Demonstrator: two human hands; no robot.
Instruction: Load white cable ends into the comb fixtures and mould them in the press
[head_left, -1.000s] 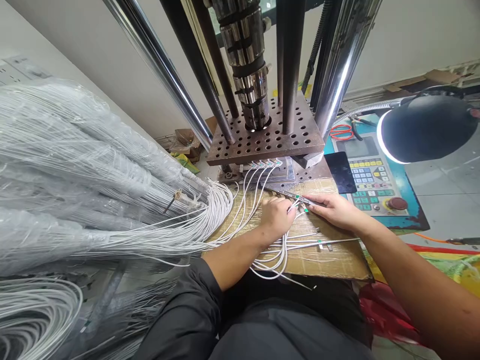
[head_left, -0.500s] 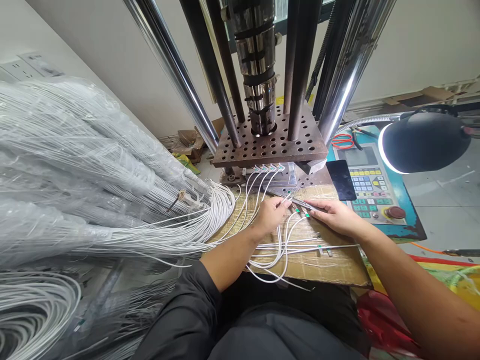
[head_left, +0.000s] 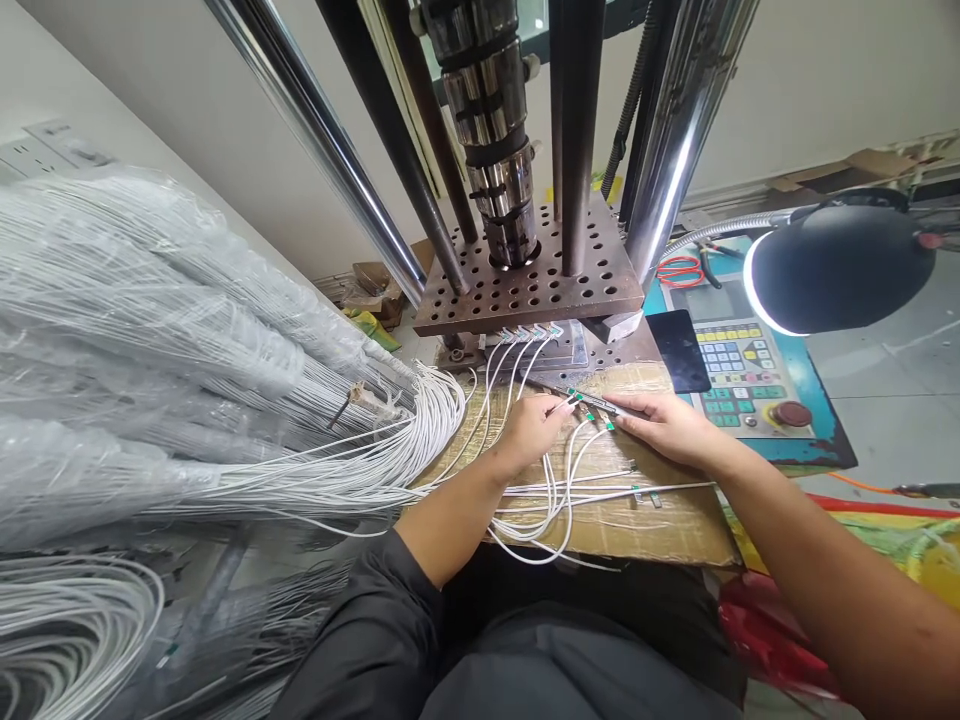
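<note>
My left hand is closed in a pinch on the end of a white cable, close to a small green piece. A narrow grey metal bar slants just beyond the fingertips. My right hand grips the right end of this bar between thumb and fingers. Two more cable ends with green pieces lie along the bar's near side. Their white cables loop down over the cardboard. Fine detail at the left fingertips is too small to make out.
Ahead stands a press with a perforated plate; several cables run from beneath it. Wrapped cable bundles fill the left. At right are a control panel with a red knob, a black phone-like slab and a lamp.
The view has shifted slightly. Both hands stay at the metal bar with nearly the same grip, and more of the green piece shows beside my left fingertips.
</note>
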